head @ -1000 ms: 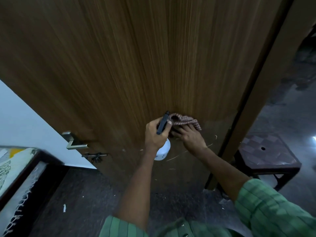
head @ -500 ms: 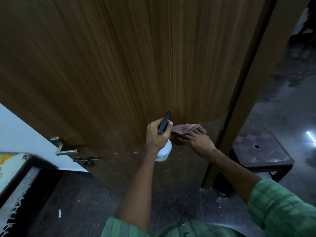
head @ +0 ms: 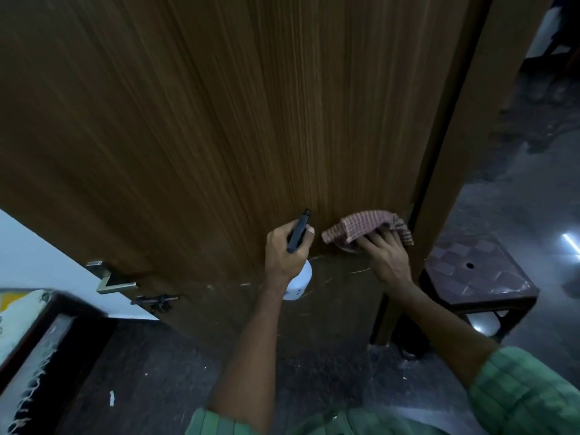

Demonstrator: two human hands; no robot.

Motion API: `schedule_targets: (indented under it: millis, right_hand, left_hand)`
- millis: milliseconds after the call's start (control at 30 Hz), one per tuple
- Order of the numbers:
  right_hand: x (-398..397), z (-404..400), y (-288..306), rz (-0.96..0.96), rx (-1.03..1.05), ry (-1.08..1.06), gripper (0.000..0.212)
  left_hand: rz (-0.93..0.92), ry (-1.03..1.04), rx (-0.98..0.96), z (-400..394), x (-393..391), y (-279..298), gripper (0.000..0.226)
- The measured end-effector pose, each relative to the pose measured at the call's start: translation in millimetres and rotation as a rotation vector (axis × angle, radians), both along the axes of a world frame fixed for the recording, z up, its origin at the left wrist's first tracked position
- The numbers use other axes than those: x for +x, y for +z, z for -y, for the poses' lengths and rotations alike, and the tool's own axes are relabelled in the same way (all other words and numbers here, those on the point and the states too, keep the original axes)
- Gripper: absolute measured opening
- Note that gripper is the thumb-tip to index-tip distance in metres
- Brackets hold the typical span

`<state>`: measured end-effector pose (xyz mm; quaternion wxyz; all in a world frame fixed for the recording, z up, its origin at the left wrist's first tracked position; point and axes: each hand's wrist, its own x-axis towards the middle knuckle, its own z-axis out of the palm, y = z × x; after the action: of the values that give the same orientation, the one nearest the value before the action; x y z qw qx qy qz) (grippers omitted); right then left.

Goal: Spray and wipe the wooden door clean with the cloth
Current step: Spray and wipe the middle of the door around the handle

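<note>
The brown wooden door [head: 219, 120] fills most of the view, with pale scratch marks low down. My left hand [head: 284, 252] grips a white spray bottle [head: 298, 282] with a black nozzle that points up at the door. To its right, my right hand [head: 384, 252] presses a red checked cloth [head: 365, 226] flat against the door near its right edge. The two hands are a short gap apart.
A metal lever handle [head: 110, 282] and a dark latch [head: 155, 301] sit at the door's lower left. A brown plastic stool [head: 480, 277] stands right of the door frame [head: 470, 136]. A dark-framed object [head: 37, 346] is at bottom left on the dark floor.
My right hand has slid the cloth to the right across the door, away from the spray bottle. My left hand has kept hold of the bottle in about the same spot.
</note>
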<state>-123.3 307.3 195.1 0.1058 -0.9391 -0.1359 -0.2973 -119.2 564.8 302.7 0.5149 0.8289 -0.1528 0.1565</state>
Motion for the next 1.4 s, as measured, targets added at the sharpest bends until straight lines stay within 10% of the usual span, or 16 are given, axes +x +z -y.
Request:
schedule_targets:
  millis: [200, 433, 600, 967, 1100, 1267, 1400]
  right_hand:
    - [0, -9, -10, -0.038, -0.105, 0.121, 0.066]
    - [0, -47, 17, -0.051, 0.6, -0.223, 0.084]
    - [-7, -75, 6, -0.107, 0.719, -0.313, 0.099]
    - [3, -98, 87, -0.343, 1.947, -0.618, 0.041]
    - [-35, -89, 77, -0.715, 1.789, -0.136, 0.029]
    - [-39, -58, 43, -0.671, 0.393, 0.029, 0.02]
    - [-42, -64, 32, -0.341, 0.57, -0.126, 0.029]
  left_hand:
    - [-0.001, -0.02, 0.011, 12, -1, 1, 0.027]
    - [-0.008, -0.053, 0.036, 11, -10, -3, 0.021]
    - [-0.032, -0.046, 0.035, 11, -16, -6, 0.023]
    - [-0.054, 0.049, -0.038, -11, -30, -18, 0.033]
    - [-0.067, 0.103, -0.104, -22, -37, -21, 0.03]
    - [-0.084, 0.143, -0.112, -39, -44, -29, 0.03]
    - [-0.094, 0.166, -0.126, -47, -54, -35, 0.032]
